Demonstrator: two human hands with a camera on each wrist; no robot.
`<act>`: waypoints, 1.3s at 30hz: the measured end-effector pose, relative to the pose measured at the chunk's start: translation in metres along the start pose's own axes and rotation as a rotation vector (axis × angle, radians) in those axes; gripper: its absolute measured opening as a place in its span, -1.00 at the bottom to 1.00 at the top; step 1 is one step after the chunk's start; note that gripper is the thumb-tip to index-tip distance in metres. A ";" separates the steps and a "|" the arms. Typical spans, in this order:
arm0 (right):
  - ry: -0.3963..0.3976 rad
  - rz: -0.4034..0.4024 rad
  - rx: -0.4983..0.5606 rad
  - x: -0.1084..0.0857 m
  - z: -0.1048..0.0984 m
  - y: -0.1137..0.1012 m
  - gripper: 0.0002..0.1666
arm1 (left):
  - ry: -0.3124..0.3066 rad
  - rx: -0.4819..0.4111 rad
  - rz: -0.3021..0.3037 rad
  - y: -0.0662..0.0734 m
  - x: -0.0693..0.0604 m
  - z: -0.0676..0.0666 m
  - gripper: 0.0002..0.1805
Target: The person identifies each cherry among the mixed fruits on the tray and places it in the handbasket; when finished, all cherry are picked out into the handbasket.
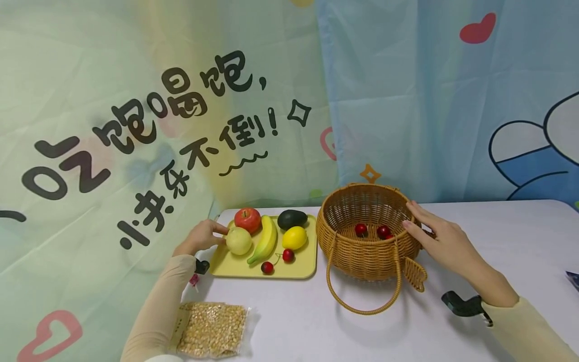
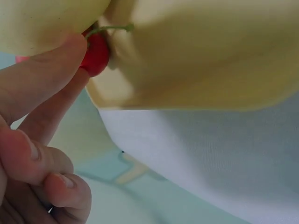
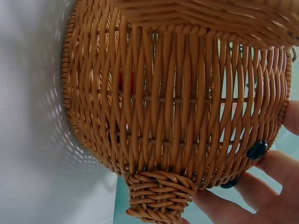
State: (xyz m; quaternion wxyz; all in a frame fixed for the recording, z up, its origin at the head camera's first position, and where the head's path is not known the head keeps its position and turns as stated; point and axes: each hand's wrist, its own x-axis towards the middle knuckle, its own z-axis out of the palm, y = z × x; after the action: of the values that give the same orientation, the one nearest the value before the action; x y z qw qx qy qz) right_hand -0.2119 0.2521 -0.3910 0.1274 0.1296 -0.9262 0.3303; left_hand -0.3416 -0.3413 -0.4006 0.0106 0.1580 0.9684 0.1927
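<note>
My left hand (image 1: 202, 237) is at the left edge of a yellow tray (image 1: 230, 271), beside a round pale-green fruit (image 1: 238, 241). The left wrist view shows its thumb and a finger pinching a red cherry (image 2: 97, 56) with a green stem; other fingers curl below. An apple (image 1: 247, 219), banana (image 1: 265, 240), avocado (image 1: 292, 219), lemon (image 1: 295, 238) and joined pair of cherries (image 1: 268, 267) lie on the tray. My right hand (image 1: 448, 244) rests on the right rim of a wicker basket (image 1: 362, 261), its fingers fairly straight. Inside sit several cherries (image 1: 361, 230).
The basket's looped handle (image 1: 362, 311) hangs toward the near side. A clear bag of yellow kernels (image 1: 212, 329) lies near my left forearm. Behind the white table (image 1: 289, 322) hangs a printed curtain (image 1: 375, 75). A dark packet (image 1: 573, 279) shows at the right edge.
</note>
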 end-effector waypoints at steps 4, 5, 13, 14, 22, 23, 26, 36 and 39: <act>-0.001 0.001 -0.002 0.000 0.000 0.000 -0.21 | 0.018 0.030 -0.016 0.001 0.001 0.000 -0.66; -0.001 0.001 -0.003 0.000 0.000 0.000 -0.21 | 0.022 0.038 -0.017 0.001 0.002 -0.001 -0.65; 0.007 -0.006 -0.003 0.000 0.001 -0.001 -0.21 | 0.027 0.068 -0.021 -0.002 0.010 0.007 -0.61; 0.008 -0.008 -0.003 0.000 0.001 -0.001 -0.22 | 0.030 0.074 -0.016 -0.003 0.010 0.009 -0.60; 0.015 -0.006 0.005 0.000 0.000 -0.002 -0.22 | 0.033 0.049 -0.040 -0.001 0.013 0.011 -0.58; 0.016 -0.006 0.006 0.000 0.000 -0.002 -0.22 | 0.035 0.044 -0.042 -0.001 0.013 0.011 -0.59; 0.017 -0.007 0.007 0.000 -0.001 -0.002 -0.22 | 0.041 0.043 -0.038 -0.001 0.014 0.011 -0.59; 0.017 -0.008 -0.002 -0.001 0.000 -0.001 -0.23 | 0.056 0.005 -0.064 -0.004 0.014 0.016 -0.63; 0.019 -0.009 -0.002 -0.001 0.000 -0.001 -0.23 | 0.062 -0.001 -0.063 -0.006 0.014 0.017 -0.65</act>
State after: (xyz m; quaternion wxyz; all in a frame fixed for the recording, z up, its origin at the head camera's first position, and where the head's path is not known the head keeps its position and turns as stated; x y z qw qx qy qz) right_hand -0.2105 0.2514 -0.3910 0.1380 0.1304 -0.9248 0.3298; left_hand -0.3555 -0.3356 -0.4179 -0.0134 0.1215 0.9727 0.1975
